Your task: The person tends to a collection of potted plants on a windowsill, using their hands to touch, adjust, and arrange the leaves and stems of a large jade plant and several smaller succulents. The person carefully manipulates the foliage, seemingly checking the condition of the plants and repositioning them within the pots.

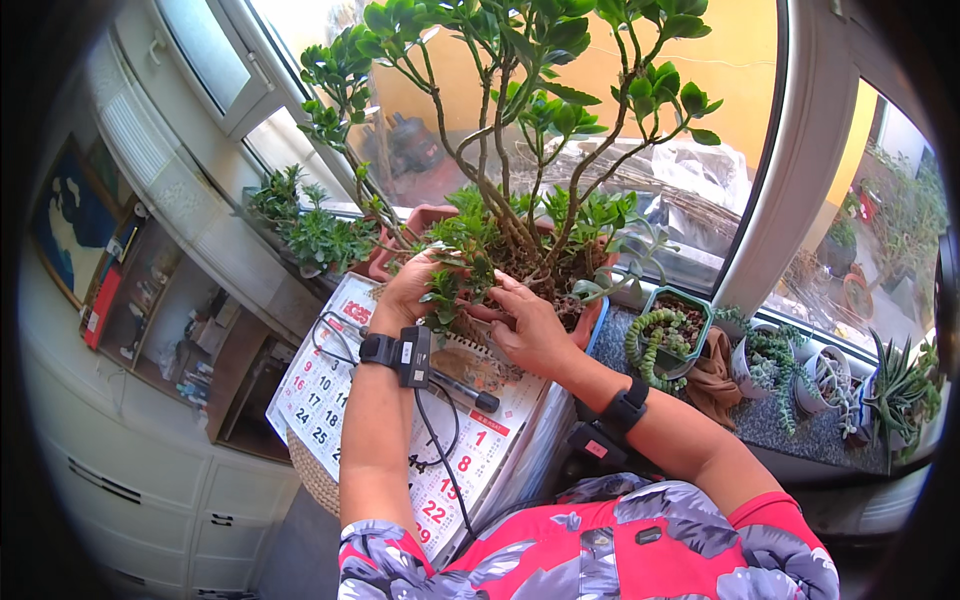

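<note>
A large succulent shrub [510,150] with bare woody stems grows from a terracotta-coloured rectangular planter [587,324] by the window. Low leafy shoots [442,296] spill over the planter's near side. My left hand [405,291] curls around these shoots, its fingers partly hidden by leaves. From the other side, my right hand [525,322] reaches in, thumb and fingertips among the leaves at the planter's rim. Whether it grips a leaf cannot be made out. Below my hands lies a wall calendar [330,397] with a black rod [469,391] and a black cable [431,427] on it.
Right of the planter, a granite sill [795,439] holds a green pot [705,330] of trailing succulents, a brown cloth [712,375], white pots [821,382] and a spiky aloe-like plant [896,382]. More leafy plants [322,232] stand left. A woven mat [311,472] shows under the calendar.
</note>
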### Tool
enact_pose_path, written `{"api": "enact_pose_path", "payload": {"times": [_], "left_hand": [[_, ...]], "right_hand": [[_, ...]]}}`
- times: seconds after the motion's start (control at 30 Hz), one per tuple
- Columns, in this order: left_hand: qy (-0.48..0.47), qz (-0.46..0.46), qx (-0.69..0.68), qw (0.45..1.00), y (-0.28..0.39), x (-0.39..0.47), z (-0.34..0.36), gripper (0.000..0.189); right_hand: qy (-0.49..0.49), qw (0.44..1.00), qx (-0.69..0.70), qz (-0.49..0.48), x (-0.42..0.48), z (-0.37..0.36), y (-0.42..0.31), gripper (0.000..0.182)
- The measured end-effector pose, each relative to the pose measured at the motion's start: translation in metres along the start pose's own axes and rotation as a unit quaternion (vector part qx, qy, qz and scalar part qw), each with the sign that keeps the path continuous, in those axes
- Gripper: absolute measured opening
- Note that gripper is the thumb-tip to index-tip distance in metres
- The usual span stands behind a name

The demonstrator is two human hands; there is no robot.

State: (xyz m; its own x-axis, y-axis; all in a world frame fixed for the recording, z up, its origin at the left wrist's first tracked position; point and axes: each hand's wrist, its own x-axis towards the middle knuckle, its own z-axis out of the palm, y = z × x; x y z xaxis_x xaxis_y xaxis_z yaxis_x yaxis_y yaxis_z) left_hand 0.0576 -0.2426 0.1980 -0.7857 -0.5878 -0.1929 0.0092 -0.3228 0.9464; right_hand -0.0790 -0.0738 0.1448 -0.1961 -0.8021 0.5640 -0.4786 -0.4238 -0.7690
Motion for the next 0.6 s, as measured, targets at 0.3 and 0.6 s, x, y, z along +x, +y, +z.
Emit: {"api": "enact_pose_path", "payload": {"times": [0.3,0.6], "left_hand": [[0.013,-0.032,0.065,0.997,0.007,-0.006,0.010,0.017],[0.061,0.076,0.119,0.988,0.000,0.001,0.017,0.012]], "right_hand": [[0.008,1.000,-0.017,-0.002,-0.001,0.001,0.003,0.044],[0.021,1.000,-0.002,-0.002,-0.001,0.000,-0.005,0.042]]}}
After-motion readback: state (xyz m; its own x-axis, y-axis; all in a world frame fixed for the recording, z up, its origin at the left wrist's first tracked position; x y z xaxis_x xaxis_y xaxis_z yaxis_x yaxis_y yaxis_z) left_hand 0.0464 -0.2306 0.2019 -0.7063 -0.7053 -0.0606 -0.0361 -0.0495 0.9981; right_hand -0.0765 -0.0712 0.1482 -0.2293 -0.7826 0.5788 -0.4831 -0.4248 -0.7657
